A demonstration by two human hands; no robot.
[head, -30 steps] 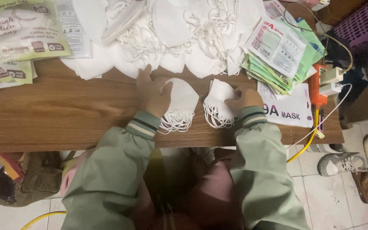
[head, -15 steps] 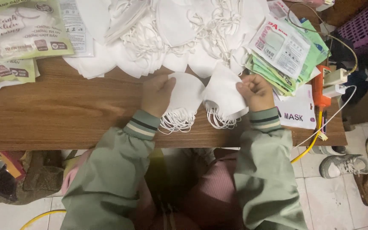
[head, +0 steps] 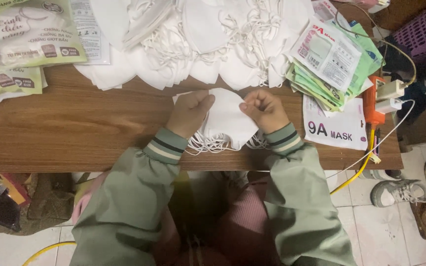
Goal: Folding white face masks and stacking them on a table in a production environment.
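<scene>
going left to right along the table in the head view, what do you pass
green packets → left hand → white masks held between both hands → right hand → stack of flat packets → orange tool

Green-and-white pouches (head: 23,34), table's far left; fanned green-white flat packets (head: 331,64), right; white rectangular packet (head: 335,129) beneath, possibly a label.

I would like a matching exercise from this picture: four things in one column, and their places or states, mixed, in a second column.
Things:
1. stack of white masks
2. pile of loose masks
3. green packets
4. orange tool

Places:
A. at the table's right edge
B. fanned at the far right
C. held between the left hand and the right hand
D. heaped at the table's far side

Pairs: 1-C, 2-D, 3-B, 4-A
</scene>
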